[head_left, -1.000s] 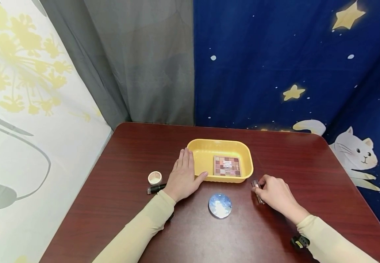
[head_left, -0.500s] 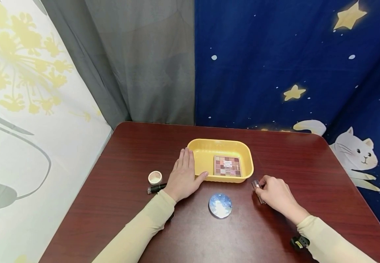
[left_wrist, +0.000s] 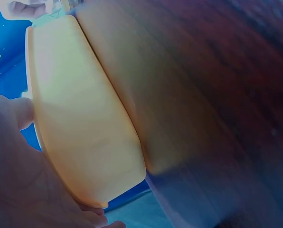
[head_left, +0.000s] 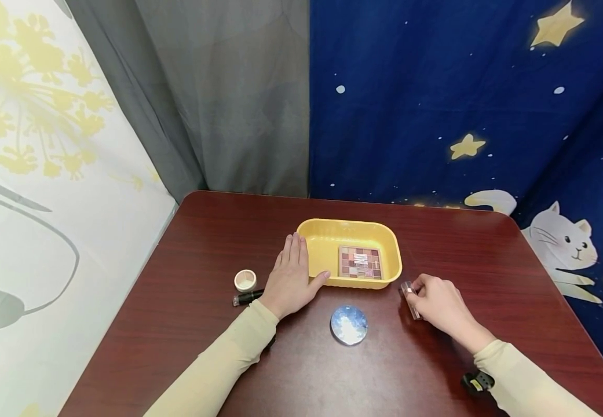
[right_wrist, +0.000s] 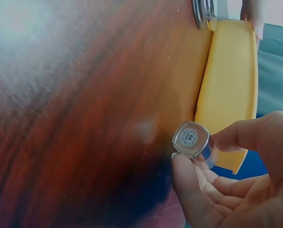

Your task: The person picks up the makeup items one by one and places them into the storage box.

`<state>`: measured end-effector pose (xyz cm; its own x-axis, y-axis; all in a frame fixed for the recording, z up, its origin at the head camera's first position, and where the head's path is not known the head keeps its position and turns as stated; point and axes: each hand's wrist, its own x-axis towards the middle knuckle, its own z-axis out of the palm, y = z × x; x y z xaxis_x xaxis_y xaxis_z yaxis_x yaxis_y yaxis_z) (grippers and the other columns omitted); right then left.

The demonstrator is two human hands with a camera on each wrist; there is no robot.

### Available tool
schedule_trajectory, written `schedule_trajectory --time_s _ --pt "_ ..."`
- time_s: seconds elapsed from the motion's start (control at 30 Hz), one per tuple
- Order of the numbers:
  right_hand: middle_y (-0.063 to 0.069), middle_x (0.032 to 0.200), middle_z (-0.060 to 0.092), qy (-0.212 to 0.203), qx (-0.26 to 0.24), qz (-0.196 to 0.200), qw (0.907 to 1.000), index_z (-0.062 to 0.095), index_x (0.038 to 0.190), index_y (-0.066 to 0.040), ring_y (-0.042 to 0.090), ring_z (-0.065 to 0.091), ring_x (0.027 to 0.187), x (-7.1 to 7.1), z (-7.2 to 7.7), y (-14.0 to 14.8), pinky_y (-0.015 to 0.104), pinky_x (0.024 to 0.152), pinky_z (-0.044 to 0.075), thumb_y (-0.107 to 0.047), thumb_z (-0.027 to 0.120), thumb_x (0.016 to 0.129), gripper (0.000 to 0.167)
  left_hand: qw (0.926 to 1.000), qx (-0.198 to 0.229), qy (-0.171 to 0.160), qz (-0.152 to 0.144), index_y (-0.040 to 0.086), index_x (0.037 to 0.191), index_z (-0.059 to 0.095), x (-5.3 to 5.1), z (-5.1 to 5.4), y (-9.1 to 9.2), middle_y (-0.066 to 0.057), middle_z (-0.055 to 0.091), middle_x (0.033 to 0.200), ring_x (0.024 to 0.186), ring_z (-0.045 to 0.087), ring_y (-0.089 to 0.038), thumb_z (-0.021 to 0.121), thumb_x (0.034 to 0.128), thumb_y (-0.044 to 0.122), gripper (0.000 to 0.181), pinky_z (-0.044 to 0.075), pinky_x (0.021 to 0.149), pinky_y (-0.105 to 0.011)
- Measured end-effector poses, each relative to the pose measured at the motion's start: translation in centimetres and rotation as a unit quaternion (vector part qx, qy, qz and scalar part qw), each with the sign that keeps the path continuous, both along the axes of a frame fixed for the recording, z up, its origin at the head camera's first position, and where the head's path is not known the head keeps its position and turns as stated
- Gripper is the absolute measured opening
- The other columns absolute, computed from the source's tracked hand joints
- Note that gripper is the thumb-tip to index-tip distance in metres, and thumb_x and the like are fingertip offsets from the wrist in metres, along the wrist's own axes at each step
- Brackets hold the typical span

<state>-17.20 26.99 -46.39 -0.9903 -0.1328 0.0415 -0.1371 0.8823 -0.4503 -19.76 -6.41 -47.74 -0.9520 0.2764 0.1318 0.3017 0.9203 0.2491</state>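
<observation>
Yellow tray (head_left: 350,283) rests against the left hand (head_left: 289,284), fingers straight, and I see the right hand (head_left: 441,304) pinching a clear tube (right_wrist: 200,146) near it, the end label (right_wrist: 189,137) too small to read

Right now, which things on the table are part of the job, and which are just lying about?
Seemingly in the job:
tube, held by the right hand
tray, touched by the left hand
palette, inside the tray

Apparently just lying about:
blue disc
pot
black stick

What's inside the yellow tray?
A makeup palette lies in the yellow tray, toward the right. The left hand covers the near left corner, so that bit can't be seen.
</observation>
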Motion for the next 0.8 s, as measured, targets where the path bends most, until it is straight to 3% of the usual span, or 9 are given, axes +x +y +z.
schedule_trajectory --time_s 0.8 --pt "-0.004 0.069 0.065 0.055 0.008 0.010 0.9984 0.069 0.091 -0.006 0.013 0.059 0.062 -2.0 3.6 0.4 0.035 0.059 0.045 -0.021 0.070 0.087 0.015 1.0000 -0.003 0.000 0.001 -0.006 0.158 0.011 -0.2 -0.1 0.0 -0.024 0.006 0.165 0.153 0.004 -0.035 0.034 0.0984 0.070 0.099 0.020 0.119 -0.048"
